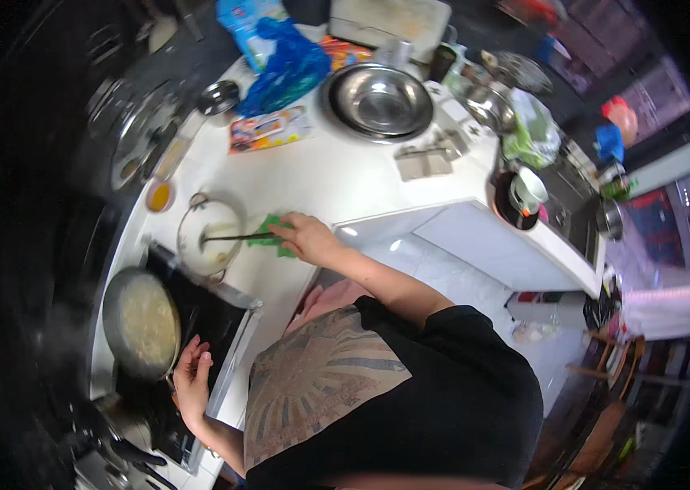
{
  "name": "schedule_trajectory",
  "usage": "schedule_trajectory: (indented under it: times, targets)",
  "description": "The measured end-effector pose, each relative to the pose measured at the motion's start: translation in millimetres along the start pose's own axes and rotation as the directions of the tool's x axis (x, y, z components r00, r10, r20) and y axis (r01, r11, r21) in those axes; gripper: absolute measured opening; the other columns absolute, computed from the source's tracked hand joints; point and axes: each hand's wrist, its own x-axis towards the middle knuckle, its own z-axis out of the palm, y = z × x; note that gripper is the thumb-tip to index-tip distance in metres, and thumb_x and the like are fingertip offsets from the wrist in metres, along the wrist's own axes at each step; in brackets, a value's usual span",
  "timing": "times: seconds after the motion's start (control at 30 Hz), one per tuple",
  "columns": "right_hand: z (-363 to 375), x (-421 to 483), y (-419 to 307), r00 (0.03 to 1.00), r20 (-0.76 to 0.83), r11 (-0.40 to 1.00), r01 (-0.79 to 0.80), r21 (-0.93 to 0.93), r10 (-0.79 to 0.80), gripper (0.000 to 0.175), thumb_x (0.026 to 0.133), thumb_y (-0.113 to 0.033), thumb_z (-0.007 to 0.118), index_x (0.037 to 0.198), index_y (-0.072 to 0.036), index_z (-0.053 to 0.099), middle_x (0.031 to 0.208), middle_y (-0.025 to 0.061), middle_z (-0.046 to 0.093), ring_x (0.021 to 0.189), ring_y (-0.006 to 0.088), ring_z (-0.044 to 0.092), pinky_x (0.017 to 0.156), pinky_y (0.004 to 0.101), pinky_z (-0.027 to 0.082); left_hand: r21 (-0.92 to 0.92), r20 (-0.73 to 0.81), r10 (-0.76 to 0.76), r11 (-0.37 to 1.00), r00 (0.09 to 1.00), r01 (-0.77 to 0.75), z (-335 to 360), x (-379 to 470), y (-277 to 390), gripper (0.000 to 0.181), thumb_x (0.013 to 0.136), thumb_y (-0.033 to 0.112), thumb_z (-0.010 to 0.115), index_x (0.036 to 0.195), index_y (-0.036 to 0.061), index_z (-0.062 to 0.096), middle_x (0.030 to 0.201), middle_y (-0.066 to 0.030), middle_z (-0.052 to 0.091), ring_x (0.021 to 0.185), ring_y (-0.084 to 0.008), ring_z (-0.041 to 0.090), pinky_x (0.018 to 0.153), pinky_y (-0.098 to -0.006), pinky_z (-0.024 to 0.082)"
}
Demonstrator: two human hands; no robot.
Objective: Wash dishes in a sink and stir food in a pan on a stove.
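Note:
A dark-handled utensil leans in a white pot with looped handles, and its handle end lies in the fingers of my right hand. Beneath that hand a green cloth rests on the white counter. The utensil's head sits in pale contents inside the pot. My left hand, loosely curled with nothing seen in it, is close beside a dark frying pan. Pale yellowish food covers the pan's bottom. Whether the left hand touches the pan's handle is hard to tell.
A black cooktop lies under the pan. Farther along the white counter are stainless steel bowls, a blue plastic bag, and a grey carton. A small yellow-filled dish stands near the counter's edge.

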Motion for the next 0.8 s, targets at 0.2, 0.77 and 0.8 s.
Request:
schedule_trajectory:
  times: [0.2, 0.77, 0.8]
  targets:
    - [-97, -88, 38, 0.965, -0.087, 0.966, -0.251, -0.063, 0.246, 0.041, 0.079, -0.017, 0.065, 0.119, -0.013, 0.059, 0.116, 0.0129, 0.054, 0.102, 0.0315, 0.056, 0.087, 0.0415, 0.046, 0.038, 0.227, 0.106, 0.992, 0.968, -0.118, 68, 29, 45, 0.040, 0.091, 0.013, 0.058, 0.128, 0.0006, 0.051, 0.109, -0.0129, 0.063, 0.093, -0.0140, 0.058, 0.084, -0.0267, 0.046]
    - [-345, -456, 107, 0.494, -0.472, 0.518, -0.851, -0.087, 0.730, 0.017, 0.083, -0.018, 0.062, 0.097, -0.011, 0.070, 0.081, 0.0103, 0.063, 0.073, 0.0301, 0.062, 0.066, 0.0396, 0.050, 0.097, 0.768, 0.229, 0.882, 0.599, -0.461, 448, 34, 195, 0.041, 0.088, 0.020, 0.061, 0.125, 0.0039, 0.055, 0.103, -0.0108, 0.067, 0.083, -0.0141, 0.061, 0.072, -0.0273, 0.048]
    - [-353, -467, 105, 0.479, -0.472, 0.504, -0.860, -0.084, 0.740, 0.017, 0.083, -0.018, 0.062, 0.097, -0.011, 0.070, 0.081, 0.0103, 0.063, 0.073, 0.0301, 0.062, 0.066, 0.0396, 0.050, 0.073, 0.791, 0.209, 0.901, 0.575, -0.427, 471, 35, 200, 0.041, 0.089, 0.023, 0.061, 0.124, 0.0026, 0.056, 0.098, -0.0090, 0.067, 0.083, -0.0136, 0.061, 0.070, -0.0272, 0.049]
